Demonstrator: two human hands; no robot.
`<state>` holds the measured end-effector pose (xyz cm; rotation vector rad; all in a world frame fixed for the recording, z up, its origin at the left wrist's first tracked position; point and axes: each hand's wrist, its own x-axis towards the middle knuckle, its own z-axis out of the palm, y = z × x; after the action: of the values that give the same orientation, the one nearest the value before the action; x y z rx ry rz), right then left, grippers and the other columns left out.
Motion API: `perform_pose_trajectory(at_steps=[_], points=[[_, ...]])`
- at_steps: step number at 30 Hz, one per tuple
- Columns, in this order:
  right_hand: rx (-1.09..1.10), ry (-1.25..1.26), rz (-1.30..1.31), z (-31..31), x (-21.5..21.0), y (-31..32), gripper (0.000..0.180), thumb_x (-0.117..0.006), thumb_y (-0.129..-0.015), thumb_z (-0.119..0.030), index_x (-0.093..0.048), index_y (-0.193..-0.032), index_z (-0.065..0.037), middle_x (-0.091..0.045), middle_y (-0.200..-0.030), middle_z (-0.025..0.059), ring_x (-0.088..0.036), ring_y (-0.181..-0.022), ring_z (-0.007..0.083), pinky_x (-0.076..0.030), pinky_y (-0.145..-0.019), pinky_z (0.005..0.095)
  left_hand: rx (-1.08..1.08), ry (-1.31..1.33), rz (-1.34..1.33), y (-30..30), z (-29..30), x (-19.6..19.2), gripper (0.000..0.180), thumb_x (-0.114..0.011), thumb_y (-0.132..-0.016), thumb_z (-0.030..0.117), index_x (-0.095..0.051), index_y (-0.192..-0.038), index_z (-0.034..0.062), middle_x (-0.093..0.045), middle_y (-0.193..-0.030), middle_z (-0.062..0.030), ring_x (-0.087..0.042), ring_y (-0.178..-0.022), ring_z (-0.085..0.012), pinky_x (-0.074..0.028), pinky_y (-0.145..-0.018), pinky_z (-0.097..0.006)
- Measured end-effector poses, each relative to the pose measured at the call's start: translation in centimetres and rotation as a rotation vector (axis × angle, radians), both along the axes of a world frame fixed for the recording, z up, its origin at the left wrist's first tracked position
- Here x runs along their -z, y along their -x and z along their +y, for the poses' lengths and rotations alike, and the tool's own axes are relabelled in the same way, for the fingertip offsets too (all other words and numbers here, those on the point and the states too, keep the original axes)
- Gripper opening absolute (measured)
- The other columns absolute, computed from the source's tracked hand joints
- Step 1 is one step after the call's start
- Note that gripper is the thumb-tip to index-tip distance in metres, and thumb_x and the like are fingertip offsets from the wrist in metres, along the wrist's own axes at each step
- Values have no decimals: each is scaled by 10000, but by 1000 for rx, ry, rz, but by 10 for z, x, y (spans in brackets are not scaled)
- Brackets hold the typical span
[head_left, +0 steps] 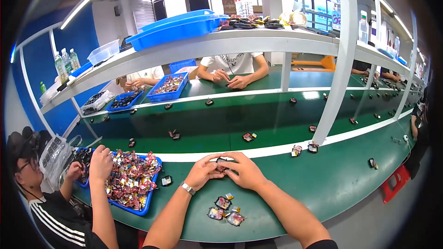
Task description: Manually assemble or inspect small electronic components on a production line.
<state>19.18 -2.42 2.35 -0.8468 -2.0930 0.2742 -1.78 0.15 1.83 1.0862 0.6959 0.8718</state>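
Both my hands meet over the green bench point(286, 189) in front of me. My left hand point(201, 172) and my right hand point(246, 171) are closed with their fingertips round a small black electronic housing point(222, 168), mostly hidden by the fingers. Just nearer to me lie three similar black housings with red wiring and silver parts: one at the back point(223, 202), one at the left point(215, 213) and one at the right point(235, 219). Another black housing point(166, 181) with a pale centre rests left of my left hand.
A blue tray point(148, 205) heaped with small red and silver electronic parts stands at the left, beside a seated co-worker point(55, 212). Beyond a white rail, a green conveyor belt point(207, 129) carries scattered housings. A white post point(334, 78) rises at the right, supporting an overhead shelf point(258, 44).
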Motion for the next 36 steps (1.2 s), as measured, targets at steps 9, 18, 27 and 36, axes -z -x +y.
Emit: perform_pose_trajectory(at_steps=[9, 18, 27, 36], points=[[47, 25, -50, -1, -1, 0, 189, -720, -771, -76, -681, -954, -103, -548, -1288, 89, -511, -1188, 297, -461, -976, 397, -19, -110, 137, -4, -1, 3, 244, -502, -965, 61, -546, -1205, 52, -656, -1055, -119, -656, -986, -211, -558, -873, -348], [46, 62, -9, -2, 2, -1, 134, -721, -794, -117, -722, -928, -111, -559, -1286, 79, -506, -1202, 286, -443, -1005, 388, 27, -65, 116, -4, 0, 2, 320, -495, -941, 6, -538, -1259, 0, -610, -1187, -150, -639, -1060, -232, -534, -965, -384], [136, 157, 36, -4, 7, 5, 99, -696, -813, -136, -706, -897, -85, -584, -1263, 82, -513, -1199, 280, -456, -983, 381, 191, -160, 29, 2, 3, 8, 412, -552, -909, -27, -470, -1310, 12, -592, -1246, -155, -593, -1153, -240, -493, -1020, -415], [20, 160, 13, -4, 5, 4, 114, -698, -821, -140, -700, -920, -84, -548, -1305, 102, -498, -1216, 291, -447, -996, 391, 100, -101, 125, -4, 2, 7, 305, -526, -952, 24, -508, -1257, 35, -654, -1125, -130, -640, -1053, -213, -541, -955, -401]])
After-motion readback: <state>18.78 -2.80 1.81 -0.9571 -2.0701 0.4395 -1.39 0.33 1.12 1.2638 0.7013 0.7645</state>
